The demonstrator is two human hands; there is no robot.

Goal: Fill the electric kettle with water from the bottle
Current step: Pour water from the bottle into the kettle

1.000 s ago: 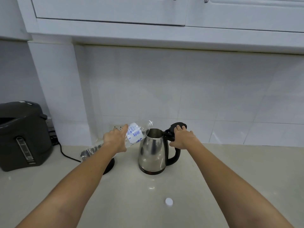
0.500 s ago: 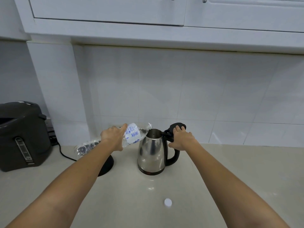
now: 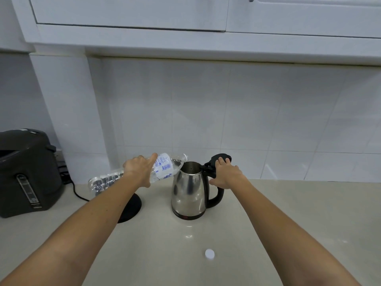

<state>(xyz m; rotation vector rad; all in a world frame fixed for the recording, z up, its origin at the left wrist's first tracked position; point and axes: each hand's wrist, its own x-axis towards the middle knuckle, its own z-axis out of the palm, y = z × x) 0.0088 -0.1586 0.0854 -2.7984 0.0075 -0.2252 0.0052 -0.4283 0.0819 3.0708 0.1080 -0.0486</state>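
The left hand [image 3: 140, 170] is wrapped around the clear bottle [image 3: 162, 168], tipped nearly flat with its neck over the open steel kettle [image 3: 188, 193] on the counter [image 3: 268, 213], while the right hand [image 3: 225, 174] grips what seems to be the lid [image 3: 221, 157] and handle top.

Left hand [image 3: 138, 169] grips clear bottle [image 3: 162, 168] near its labelled middle, neck up, mouth at the open rim of steel kettle [image 3: 189, 190]. Right hand [image 3: 225, 174] on kettle's black handle top, lid [image 3: 221, 157] held raised. Kettle stands mid-worktop [image 3: 309, 213]. White cap [image 3: 209, 254] lies nearer the front edge. Black base [image 3: 131, 207] left of kettle; dark dispenser [image 3: 26, 172] at left edge.
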